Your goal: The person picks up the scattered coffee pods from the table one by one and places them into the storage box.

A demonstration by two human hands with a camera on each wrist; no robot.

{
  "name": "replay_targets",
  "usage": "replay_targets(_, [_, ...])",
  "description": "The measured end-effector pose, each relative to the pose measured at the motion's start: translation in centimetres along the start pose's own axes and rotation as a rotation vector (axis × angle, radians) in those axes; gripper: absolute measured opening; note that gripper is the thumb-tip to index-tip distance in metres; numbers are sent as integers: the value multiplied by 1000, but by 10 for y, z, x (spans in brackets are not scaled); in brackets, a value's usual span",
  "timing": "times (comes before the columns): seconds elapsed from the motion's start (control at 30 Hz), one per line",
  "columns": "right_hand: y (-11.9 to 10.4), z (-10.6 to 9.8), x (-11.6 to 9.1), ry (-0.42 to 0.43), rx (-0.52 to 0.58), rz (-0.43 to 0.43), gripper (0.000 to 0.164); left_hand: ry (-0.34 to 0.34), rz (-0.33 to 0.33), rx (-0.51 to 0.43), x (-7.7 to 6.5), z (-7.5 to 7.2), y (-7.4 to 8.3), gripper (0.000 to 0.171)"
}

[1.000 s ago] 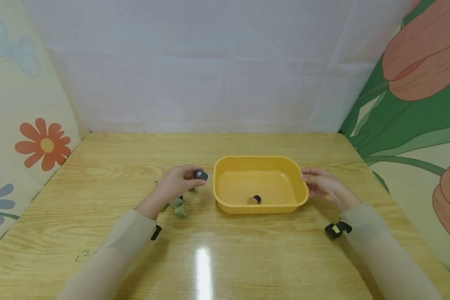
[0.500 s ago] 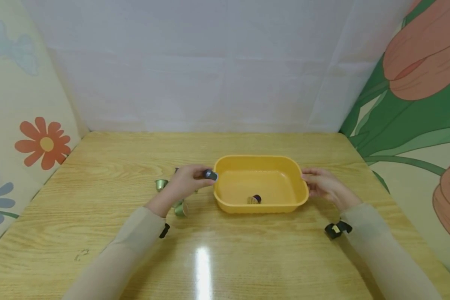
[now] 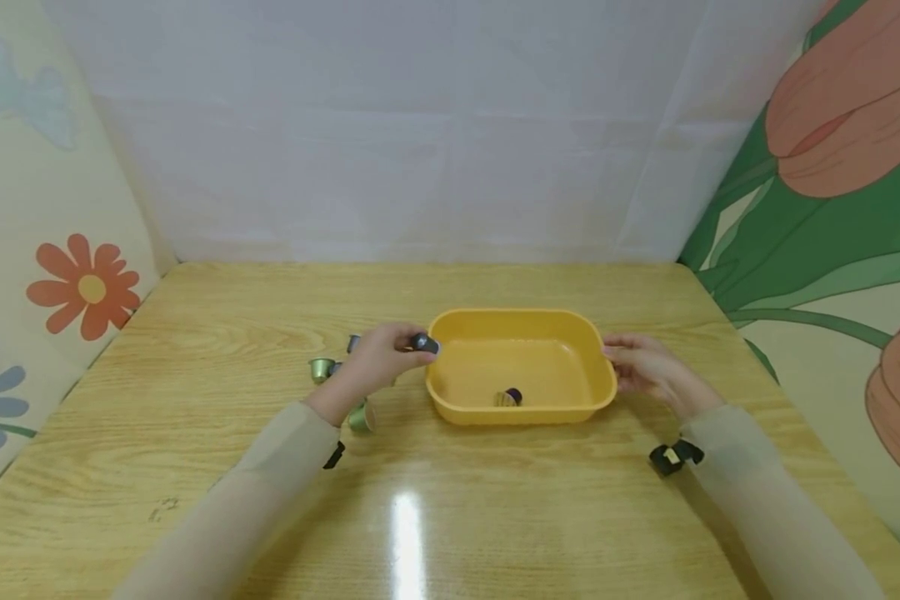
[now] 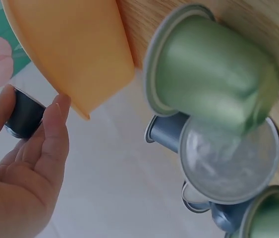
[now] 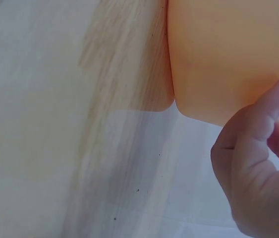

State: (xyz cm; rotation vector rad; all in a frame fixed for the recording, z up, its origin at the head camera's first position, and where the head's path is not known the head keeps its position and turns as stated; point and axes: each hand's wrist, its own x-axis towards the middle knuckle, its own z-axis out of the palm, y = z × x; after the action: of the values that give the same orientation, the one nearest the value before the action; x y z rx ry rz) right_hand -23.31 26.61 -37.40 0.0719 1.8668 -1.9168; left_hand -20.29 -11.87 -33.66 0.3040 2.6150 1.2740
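My left hand (image 3: 378, 360) pinches a dark coffee capsule (image 3: 424, 343) between thumb and fingers, at the left rim of a yellow plastic basin (image 3: 521, 416). In the left wrist view that dark capsule (image 4: 24, 115) shows between the fingertips, beside the basin's wall. My right hand (image 3: 652, 368) grips the basin's right end at the rim; the right wrist view shows its bent fingers (image 5: 251, 131) against the outer wall. Inside the basin a gold and dark purple capsule (image 3: 508, 397) lies on its side. Below and behind my left hand are several green and dark blue capsules, partly hidden.
On the wooden table (image 3: 495, 517), a green capsule (image 3: 362, 417) lies near my left wrist and another green one (image 3: 321, 369) farther left. A white sheet (image 3: 450, 150) hangs behind, with flower-printed panels at both sides.
My left hand has moved right with the dark capsule, from beside the basin to its left rim. More capsules show behind it. The right hand and basin have stayed in place.
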Motion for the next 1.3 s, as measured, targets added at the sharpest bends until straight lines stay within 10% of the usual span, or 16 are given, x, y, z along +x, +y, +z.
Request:
replay_targets(0.43, [0,-1,0,12,-24,0,39,-32,21,5,6,0,12,51])
replay_targets(0.67, [9,-15,6,-101,17,-73,35,-80,-30,-136,13,4,15,50])
replay_targets(1.3, [-2,0,0,20,-104,18,54,-139,-188,-407,32,36,34,46])
